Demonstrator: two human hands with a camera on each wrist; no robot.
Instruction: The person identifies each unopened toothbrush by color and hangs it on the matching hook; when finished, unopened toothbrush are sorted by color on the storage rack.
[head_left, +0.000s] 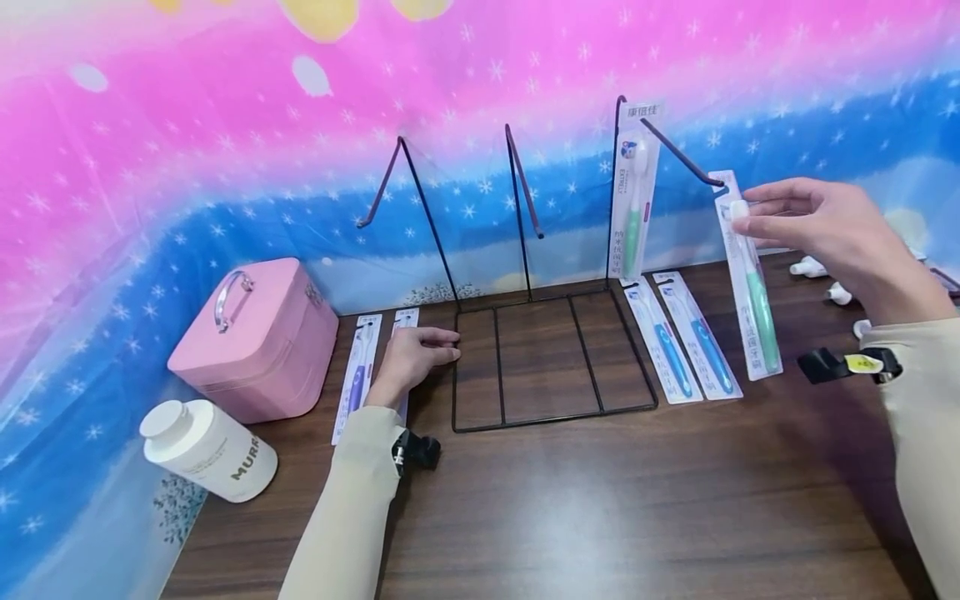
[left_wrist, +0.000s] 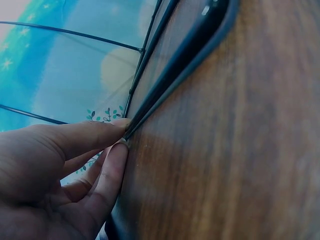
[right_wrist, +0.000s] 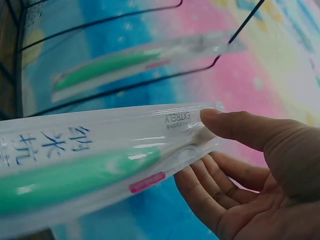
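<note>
My right hand (head_left: 843, 237) pinches a packaged green toothbrush (head_left: 757, 304) near the top of its pack, between thumb and fingers. The pack's top end is at the tip of the right prong of a black wire display rack (head_left: 555, 418); whether the prong passes through the hole I cannot tell. Farther back on that prong hangs another packaged green toothbrush (head_left: 632, 200), also visible in the right wrist view. With thumb and fingertips, my left hand (head_left: 411, 360) pinches the left base wire of the rack, close to the tabletop in the left wrist view.
Two packaged blue toothbrushes (head_left: 682, 342) lie right of the rack. Packaged purple toothbrushes (head_left: 357, 379) lie to its left, one partly behind my left hand. A pink case (head_left: 258, 346) and a white bottle (head_left: 213, 450) stand at left. Several white tubes (head_left: 838, 293) are partly hidden behind my right arm.
</note>
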